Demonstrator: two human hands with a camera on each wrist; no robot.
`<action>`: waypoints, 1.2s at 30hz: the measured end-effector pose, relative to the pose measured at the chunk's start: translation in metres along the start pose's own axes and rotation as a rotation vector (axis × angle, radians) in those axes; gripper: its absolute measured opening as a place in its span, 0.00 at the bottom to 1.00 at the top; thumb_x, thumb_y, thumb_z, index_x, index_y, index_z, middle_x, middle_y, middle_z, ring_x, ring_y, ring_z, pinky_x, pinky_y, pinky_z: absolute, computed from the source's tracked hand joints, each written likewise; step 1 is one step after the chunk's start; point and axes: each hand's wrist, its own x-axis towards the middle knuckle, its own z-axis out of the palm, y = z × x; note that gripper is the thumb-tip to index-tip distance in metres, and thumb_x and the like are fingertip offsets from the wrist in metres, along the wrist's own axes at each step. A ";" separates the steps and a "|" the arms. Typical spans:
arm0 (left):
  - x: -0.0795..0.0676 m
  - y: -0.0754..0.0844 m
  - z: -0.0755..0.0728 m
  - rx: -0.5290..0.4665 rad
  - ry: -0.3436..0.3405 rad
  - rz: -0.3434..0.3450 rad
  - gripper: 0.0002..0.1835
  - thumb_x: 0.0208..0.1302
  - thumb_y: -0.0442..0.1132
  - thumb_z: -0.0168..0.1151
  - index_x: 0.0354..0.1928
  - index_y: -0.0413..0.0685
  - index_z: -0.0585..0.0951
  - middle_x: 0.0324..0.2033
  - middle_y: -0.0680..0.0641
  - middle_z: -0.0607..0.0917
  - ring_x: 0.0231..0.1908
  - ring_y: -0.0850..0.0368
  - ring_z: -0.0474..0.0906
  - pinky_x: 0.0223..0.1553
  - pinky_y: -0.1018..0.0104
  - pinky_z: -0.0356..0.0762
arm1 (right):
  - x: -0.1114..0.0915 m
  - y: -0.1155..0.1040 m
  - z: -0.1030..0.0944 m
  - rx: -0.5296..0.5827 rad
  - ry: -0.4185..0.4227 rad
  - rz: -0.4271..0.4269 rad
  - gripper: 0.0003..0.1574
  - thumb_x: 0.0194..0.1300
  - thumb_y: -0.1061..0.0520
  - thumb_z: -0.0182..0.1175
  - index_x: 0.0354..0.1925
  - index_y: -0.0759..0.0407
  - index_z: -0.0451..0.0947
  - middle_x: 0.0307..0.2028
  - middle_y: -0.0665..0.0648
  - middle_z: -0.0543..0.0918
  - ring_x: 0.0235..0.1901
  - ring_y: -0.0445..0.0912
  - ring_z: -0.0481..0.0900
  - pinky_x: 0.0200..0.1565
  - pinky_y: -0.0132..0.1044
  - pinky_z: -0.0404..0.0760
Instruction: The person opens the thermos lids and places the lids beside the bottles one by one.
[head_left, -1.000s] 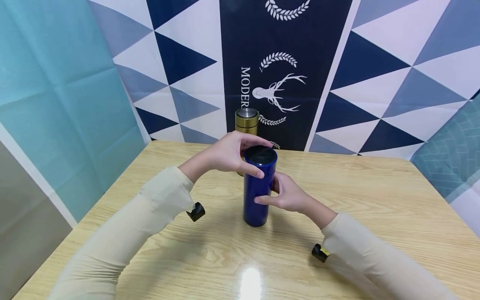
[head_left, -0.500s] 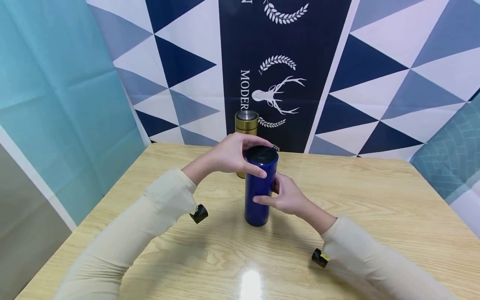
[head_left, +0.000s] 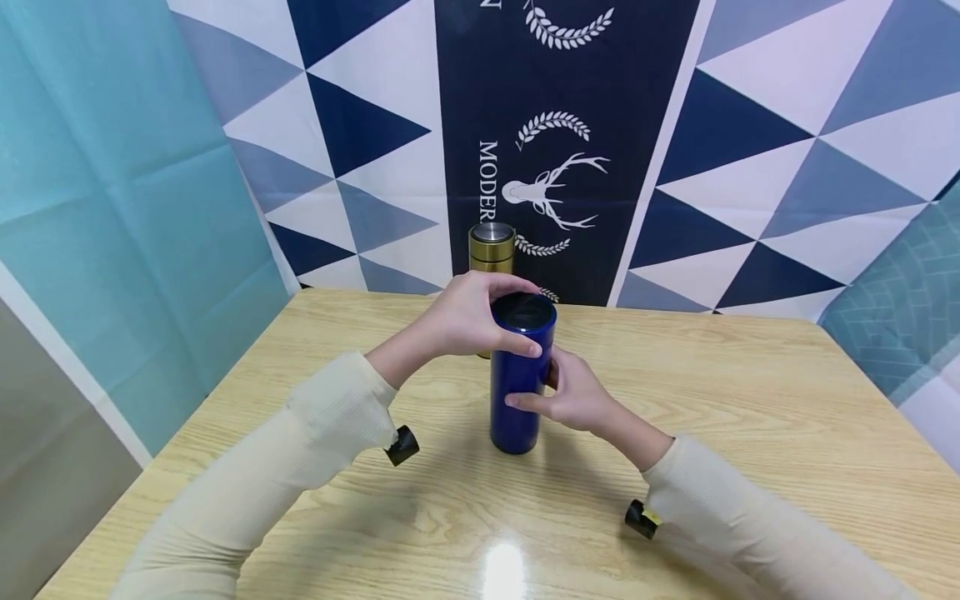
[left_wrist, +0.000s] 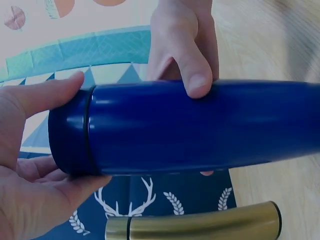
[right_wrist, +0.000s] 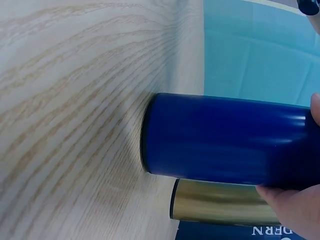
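A blue thermos (head_left: 514, 392) with a dark top stands upright on the wooden table (head_left: 720, 400). From above, my left hand (head_left: 480, 315) grips its lid, thumb on the near side and fingers round the far side. Lower down, my right hand (head_left: 573, 387) holds the body from the right, its thumb across the front. In the left wrist view a dark seam runs between the lid (left_wrist: 67, 132) and the body (left_wrist: 200, 130). The base of the thermos (right_wrist: 210, 137) meets the tabletop in the right wrist view.
Right behind the blue thermos stands a gold thermos (head_left: 491, 250) with a silver top, partly hidden by my left hand. A patterned cloth (head_left: 375, 125) hangs along the back edge of the table, and a teal cloth (head_left: 150, 208) hangs at the left.
My left hand has shifted slightly down and right in the head view, its thumb sliding further round the lid. My right hand keeps its hold and the thermos stays nearly in place.
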 end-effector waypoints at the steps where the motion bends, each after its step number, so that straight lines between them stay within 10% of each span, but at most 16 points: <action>1: 0.000 0.001 0.001 0.003 0.005 0.001 0.34 0.44 0.47 0.78 0.58 0.54 0.78 0.52 0.50 0.84 0.51 0.56 0.81 0.50 0.63 0.82 | 0.000 0.000 -0.001 0.001 -0.005 0.001 0.42 0.55 0.59 0.70 0.65 0.63 0.63 0.58 0.65 0.78 0.55 0.57 0.81 0.58 0.50 0.79; 14: 0.012 -0.011 -0.010 -0.071 -0.173 0.169 0.39 0.47 0.41 0.77 0.63 0.46 0.72 0.60 0.48 0.79 0.59 0.56 0.77 0.62 0.62 0.74 | -0.002 0.004 -0.003 0.039 -0.041 -0.026 0.41 0.55 0.60 0.70 0.64 0.61 0.64 0.59 0.63 0.78 0.55 0.55 0.80 0.59 0.49 0.79; 27: 0.056 -0.016 -0.037 -0.277 -0.710 0.284 0.42 0.46 0.27 0.72 0.67 0.37 0.67 0.67 0.42 0.71 0.66 0.54 0.69 0.69 0.61 0.66 | -0.003 0.004 -0.006 0.028 -0.051 -0.024 0.38 0.56 0.57 0.70 0.62 0.64 0.66 0.55 0.63 0.81 0.51 0.52 0.82 0.57 0.48 0.80; 36: 0.065 -0.018 -0.033 -0.260 -0.732 0.264 0.42 0.46 0.30 0.75 0.66 0.38 0.69 0.66 0.42 0.73 0.65 0.55 0.70 0.69 0.63 0.65 | -0.004 0.005 -0.008 0.055 -0.062 -0.040 0.39 0.56 0.58 0.69 0.61 0.69 0.65 0.54 0.66 0.80 0.50 0.53 0.83 0.57 0.48 0.80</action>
